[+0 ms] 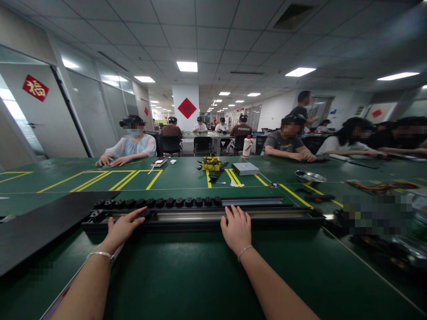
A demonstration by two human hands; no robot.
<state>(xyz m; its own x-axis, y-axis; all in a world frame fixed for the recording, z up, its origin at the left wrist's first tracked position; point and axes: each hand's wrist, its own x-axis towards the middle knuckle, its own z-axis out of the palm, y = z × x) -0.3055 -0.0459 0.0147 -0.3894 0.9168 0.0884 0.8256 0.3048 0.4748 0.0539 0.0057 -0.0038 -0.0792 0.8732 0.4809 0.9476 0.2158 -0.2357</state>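
Observation:
A long black tray-like rail (283, 219) with a shiny metal strip (190, 215) along its inside lies across the green table before me. My left hand (122, 227) is over its left part, thumb and forefinger closed about a small black piece (147, 214) in the channel; the exact grip is partly hidden. Flat on the rail's right half rests my right hand (237, 229), fingers stretched out and holding nothing. A row of round black knob-like parts (170, 202) lines the rail's far side. Another such part (97, 214) sits at its left end.
A dark flat panel (43, 226) lies to the left. Beyond the rail are a yellow cable-wrapped block (211, 163), a grey box (245, 169) and a metal dish (310, 176). Tangled wires (376, 186) lie to the right. Several people sit around the tables.

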